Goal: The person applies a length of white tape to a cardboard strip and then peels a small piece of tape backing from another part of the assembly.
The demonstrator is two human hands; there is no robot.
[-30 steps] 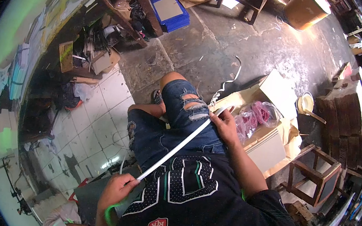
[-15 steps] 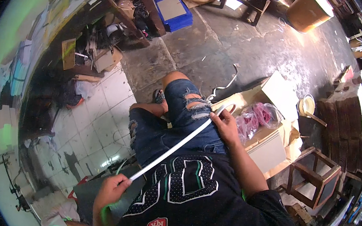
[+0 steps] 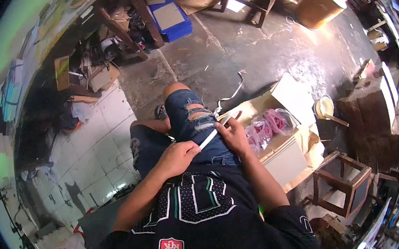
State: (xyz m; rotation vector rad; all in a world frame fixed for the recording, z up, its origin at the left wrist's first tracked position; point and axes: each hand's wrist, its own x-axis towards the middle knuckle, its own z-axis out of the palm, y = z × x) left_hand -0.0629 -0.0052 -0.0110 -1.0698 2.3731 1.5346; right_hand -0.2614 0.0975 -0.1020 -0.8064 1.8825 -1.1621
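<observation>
The left hand (image 3: 178,157) pinched the white strip (image 3: 209,139) between thumb and bent fingers; the right hand (image 3: 234,135), ahead and to its right, gripped it likewise. The straight span between them lay above the denim shorts (image 3: 223,155), probably stretched to keep it flat. A twisted white ribbon (image 3: 232,96) trailed beyond the right hand; whether it joined the strip was unclear. Right of that hand, an apparent carton (image 3: 250,104) held pink bundles in clear plastic (image 3: 268,126), perhaps wrapped for neatness. Farther right, a pail (image 3: 318,108) contained a wooden-handled tool (image 3: 339,120).
</observation>
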